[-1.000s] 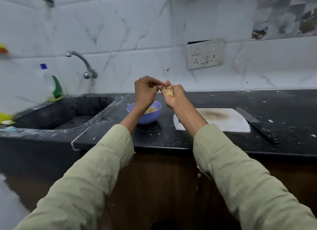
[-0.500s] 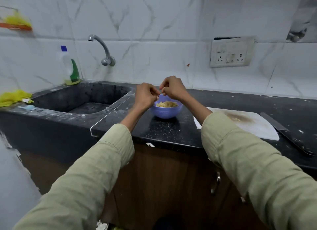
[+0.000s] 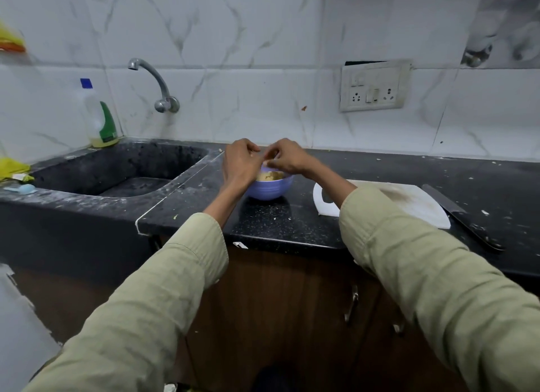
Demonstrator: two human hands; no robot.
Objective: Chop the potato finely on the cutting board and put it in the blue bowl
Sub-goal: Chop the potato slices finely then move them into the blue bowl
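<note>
Both hands are held together above the blue bowl [image 3: 267, 188], fingertips meeting. The left hand [image 3: 239, 165] is seen with fingers curled inward; the right hand [image 3: 287, 157] is likewise curled, and whether anything is pinched between them cannot be told. Chopped potato [image 3: 270, 176] is seen heaped inside the bowl, which is set on the dark surface [image 3: 263, 222]. Just right of the bowl the white cutting board [image 3: 415, 201] is laid, partly covered by the right sleeve. A knife [image 3: 461, 213] is laid beside the board's right edge. A sink [image 3: 117, 172] is found to the left.
</note>
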